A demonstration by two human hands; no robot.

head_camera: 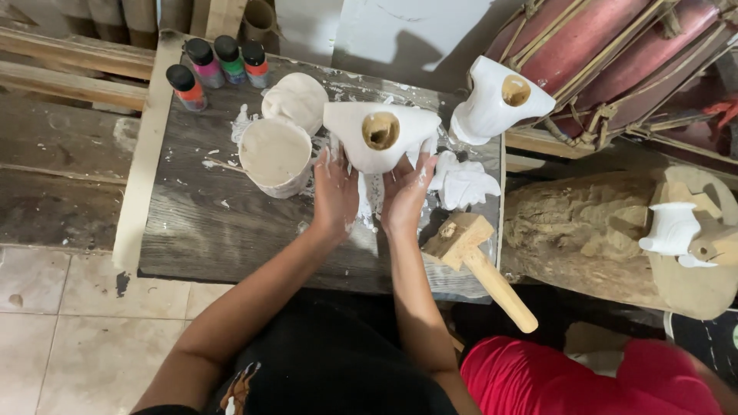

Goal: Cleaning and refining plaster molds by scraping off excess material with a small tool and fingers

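Both my hands hold up a white-painted carved wooden piece (380,137) with a bare round hollow in its middle, above the dark wooden board (207,230). My left hand (334,194) cups its lower left side and my right hand (403,192) its lower right side. White paint smears my fingers. A tub of white paint (275,155) stands just left of my left hand, with a white lid (296,98) behind it.
Several small paint bottles (219,65) stand at the board's far left corner. A second white carved piece (498,101) sits at the far right, a white cloth (463,183) below it. A wooden mallet (480,265) lies at the board's right edge beside a rough log (584,230) bearing a small white figure (671,229).
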